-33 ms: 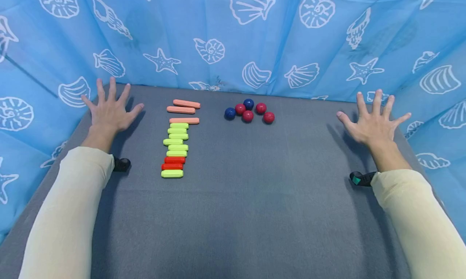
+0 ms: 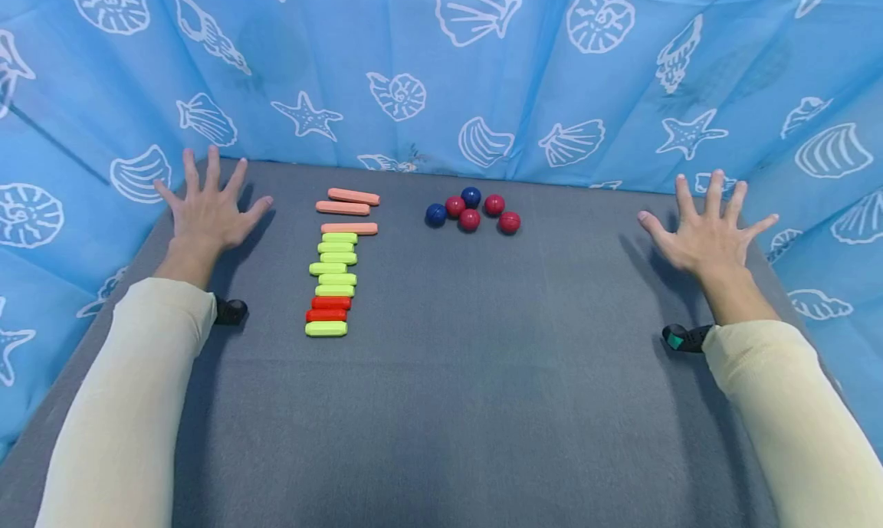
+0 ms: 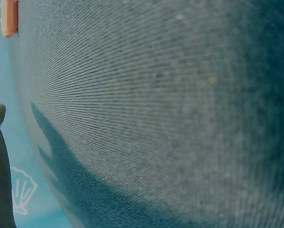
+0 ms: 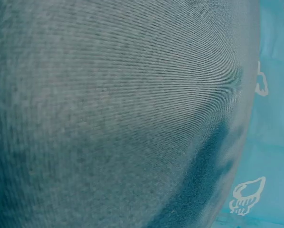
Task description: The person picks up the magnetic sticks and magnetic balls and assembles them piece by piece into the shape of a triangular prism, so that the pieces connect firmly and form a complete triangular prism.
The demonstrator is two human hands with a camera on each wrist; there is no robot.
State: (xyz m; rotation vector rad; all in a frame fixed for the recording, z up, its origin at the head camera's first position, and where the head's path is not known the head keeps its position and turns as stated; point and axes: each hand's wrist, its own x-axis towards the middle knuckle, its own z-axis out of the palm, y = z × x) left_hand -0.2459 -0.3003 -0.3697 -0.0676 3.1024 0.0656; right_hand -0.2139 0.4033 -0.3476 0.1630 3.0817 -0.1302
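Head view: orange sticks [image 2: 343, 208] lie right of the left hand [image 2: 208, 212].

Three salmon sticks [image 2: 349, 228], seven yellow-green sticks [image 2: 338, 258] and two red sticks [image 2: 331, 303] lie in one column, with four red balls [image 2: 469, 220] and two blue balls [image 2: 435, 214] grouped to its right.

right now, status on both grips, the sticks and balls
Left grip, right grip: spread, empty. Sticks lying in a rough column, left of the balls. Nothing visible between left grip and sticks.
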